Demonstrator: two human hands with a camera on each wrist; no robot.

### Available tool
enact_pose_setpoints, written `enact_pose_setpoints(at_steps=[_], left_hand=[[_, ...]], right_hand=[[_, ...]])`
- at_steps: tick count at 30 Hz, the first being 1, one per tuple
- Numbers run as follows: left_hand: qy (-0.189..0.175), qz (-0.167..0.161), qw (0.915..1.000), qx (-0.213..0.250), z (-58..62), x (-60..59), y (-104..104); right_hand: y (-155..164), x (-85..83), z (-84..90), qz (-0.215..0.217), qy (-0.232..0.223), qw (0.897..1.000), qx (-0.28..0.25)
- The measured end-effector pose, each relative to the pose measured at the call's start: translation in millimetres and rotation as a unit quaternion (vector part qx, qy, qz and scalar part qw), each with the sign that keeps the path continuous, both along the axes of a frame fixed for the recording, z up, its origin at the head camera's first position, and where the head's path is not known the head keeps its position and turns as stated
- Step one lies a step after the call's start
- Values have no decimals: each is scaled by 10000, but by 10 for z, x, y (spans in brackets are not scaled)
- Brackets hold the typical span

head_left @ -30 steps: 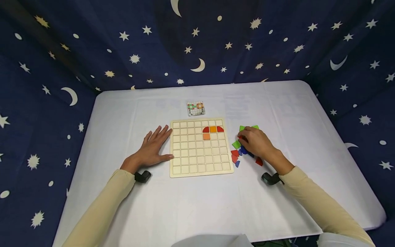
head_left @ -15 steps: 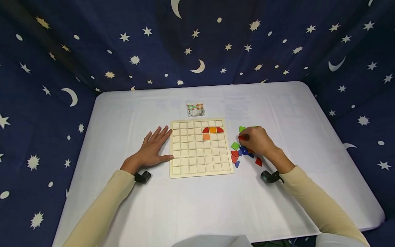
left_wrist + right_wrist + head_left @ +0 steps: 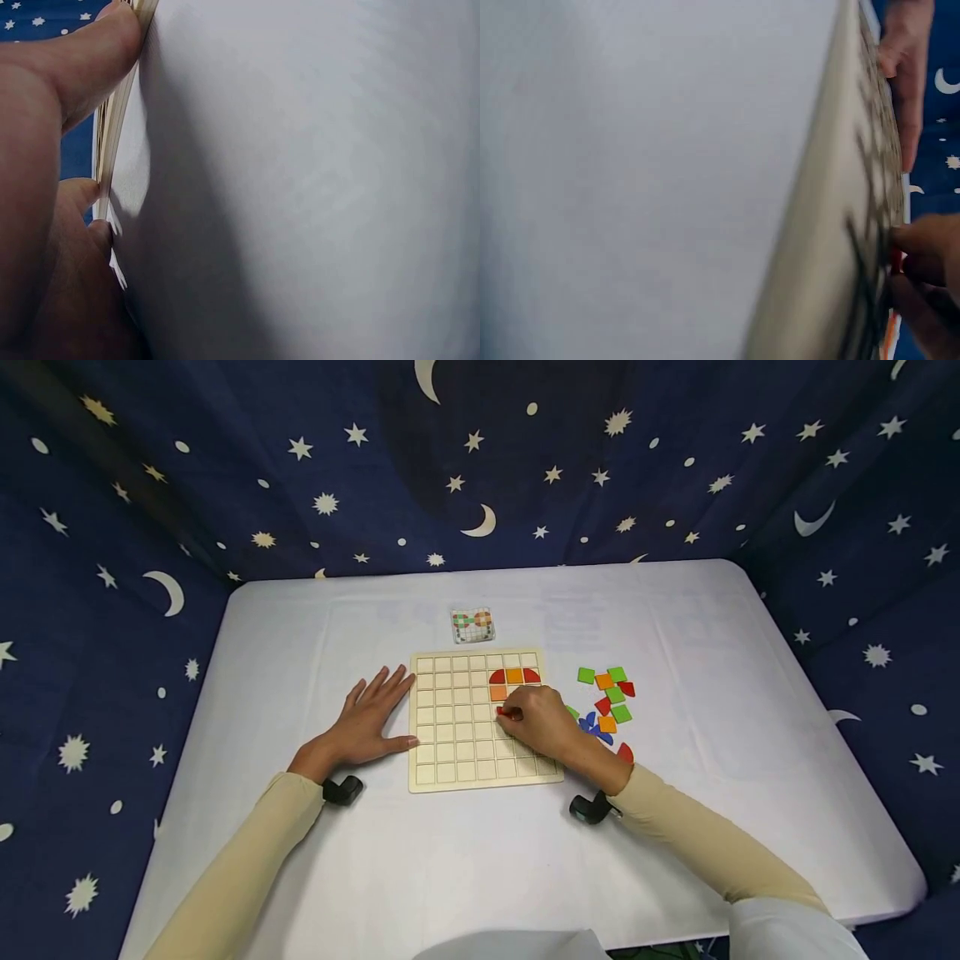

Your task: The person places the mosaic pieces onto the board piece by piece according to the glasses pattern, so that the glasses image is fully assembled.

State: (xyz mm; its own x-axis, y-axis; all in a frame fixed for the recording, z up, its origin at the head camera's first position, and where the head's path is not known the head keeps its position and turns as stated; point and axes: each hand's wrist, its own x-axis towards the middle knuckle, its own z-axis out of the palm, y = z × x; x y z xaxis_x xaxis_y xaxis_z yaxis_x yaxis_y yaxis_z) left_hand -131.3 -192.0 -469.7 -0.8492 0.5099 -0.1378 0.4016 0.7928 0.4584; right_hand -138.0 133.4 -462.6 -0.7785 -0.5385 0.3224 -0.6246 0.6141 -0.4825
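Starry navy curtains (image 3: 375, 468) edge my white table (image 3: 465, 860); left hand (image 3: 362, 725) splayed, right hand (image 3: 545, 723) pinching a red piece (image 3: 500, 711)

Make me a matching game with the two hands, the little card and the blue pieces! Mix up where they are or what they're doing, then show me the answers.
Things:
1. Left hand
2. Right hand
3. Card
4. Blue pieces

Places and states:
A. Lying beyond the far edge of the board
B. Pinching a red piece
C. Lying to the right of the board
D. Fingers spread, touching the board's left edge

Right pairs: 1-D, 2-B, 3-A, 4-C
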Motion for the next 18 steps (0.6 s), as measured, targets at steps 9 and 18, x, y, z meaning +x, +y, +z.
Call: enact_pose_setpoints(at_steps=[9, 18], left_hand=[[12, 12, 10000, 26, -9, 4, -1], [21, 16, 10000, 27, -2, 14, 5]], right_hand=[[12, -15, -30, 384, 282, 9988, 111], [119, -98, -39, 733, 195, 9968, 246]])
